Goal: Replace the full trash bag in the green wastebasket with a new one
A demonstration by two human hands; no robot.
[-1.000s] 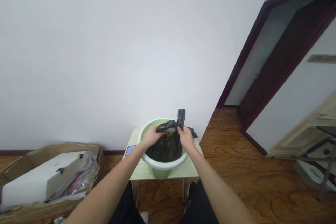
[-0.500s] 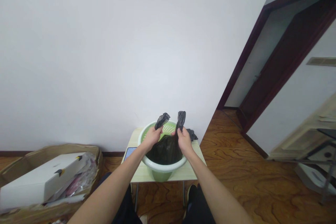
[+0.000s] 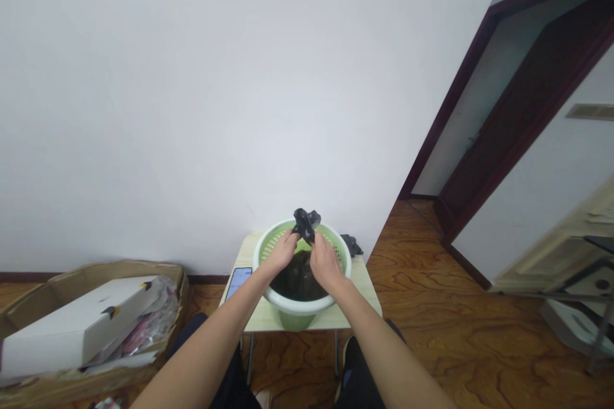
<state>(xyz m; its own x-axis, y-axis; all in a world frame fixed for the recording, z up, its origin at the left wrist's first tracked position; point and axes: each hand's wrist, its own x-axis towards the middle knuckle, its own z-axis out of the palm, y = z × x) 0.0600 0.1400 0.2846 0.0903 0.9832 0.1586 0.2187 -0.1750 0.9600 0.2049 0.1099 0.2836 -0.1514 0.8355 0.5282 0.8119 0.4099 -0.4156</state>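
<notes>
A black plastic bag (image 3: 298, 278) sits inside a green basket with a white rim (image 3: 307, 308). Above the basket, my left hand (image 3: 284, 250) is closed on one gathered end of the bag. My right hand (image 3: 325, 261) grips the other end, close beside it. The two bunched ends cross and stick up together between my hands. The basket stands on a small pale wooden table (image 3: 259, 318). Another piece of crumpled black plastic (image 3: 352, 245) lies behind the basket at the right.
A phone (image 3: 238, 281) with a lit screen lies on the table's left side. On the floor at the left, a cardboard box (image 3: 178, 294) holds a white box (image 3: 81, 326) and clear plastic wrapping. The wall rises right behind the table. A dark door (image 3: 518, 102) is at the right.
My hands have moved closer together. The bag's two ends, apart before, now cross above the basket. More of the phone shows.
</notes>
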